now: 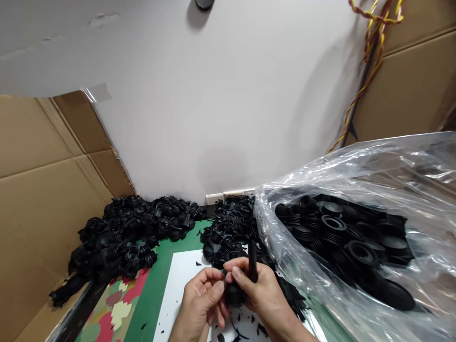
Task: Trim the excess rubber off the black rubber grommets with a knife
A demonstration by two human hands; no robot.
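Note:
Close together over a white sheet, both my hands work at a small black ribbed rubber bellows point(234, 295). My left hand point(199, 301) is closed, thumb and fingers pinching at the bellows' left side. Also closed, my right hand point(265, 292) has its thumb and index finger at the top of the bellows. A black, pen-like tool point(252, 259) sticks up from the right hand's grip; its lower end is hidden. Black rubber scraps and a thin curved strip point(239, 330) lie on the white sheet point(178, 285) below.
Heaps of black rubber parts point(138, 228) and scraps point(231, 223) lie against the wall. At right, a clear plastic bag point(285, 183) holds more ribbed parts. Cardboard panels point(46, 199) flank the green mat point(146, 304). Twisted yellow-red wires point(374, 71) hang at upper right.

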